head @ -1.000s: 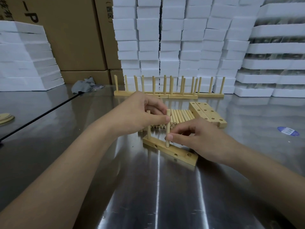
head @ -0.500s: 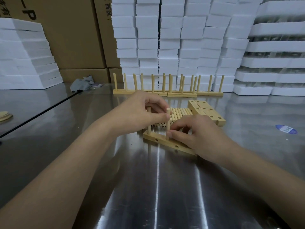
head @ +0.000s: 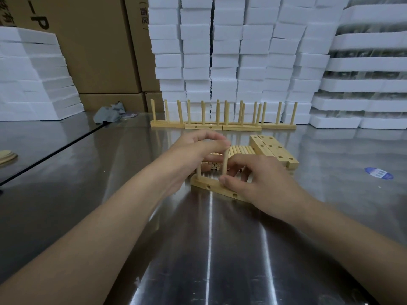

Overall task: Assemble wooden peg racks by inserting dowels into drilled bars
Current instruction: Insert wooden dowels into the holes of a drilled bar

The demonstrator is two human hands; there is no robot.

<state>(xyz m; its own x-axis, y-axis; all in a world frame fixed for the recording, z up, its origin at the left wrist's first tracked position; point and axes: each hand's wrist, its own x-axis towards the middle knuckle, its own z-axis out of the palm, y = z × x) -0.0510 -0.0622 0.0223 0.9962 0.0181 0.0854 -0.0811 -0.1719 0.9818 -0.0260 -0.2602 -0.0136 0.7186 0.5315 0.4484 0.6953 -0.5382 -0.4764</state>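
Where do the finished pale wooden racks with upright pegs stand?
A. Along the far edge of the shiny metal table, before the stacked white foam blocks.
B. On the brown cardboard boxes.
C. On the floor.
A: the finished wooden racks line the far edge of the metal table, before the white foam blocks.

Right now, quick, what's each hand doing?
Left hand: pinches the top of the upright dowel.
Right hand: pinches the same dowel's base, at the drilled bar.
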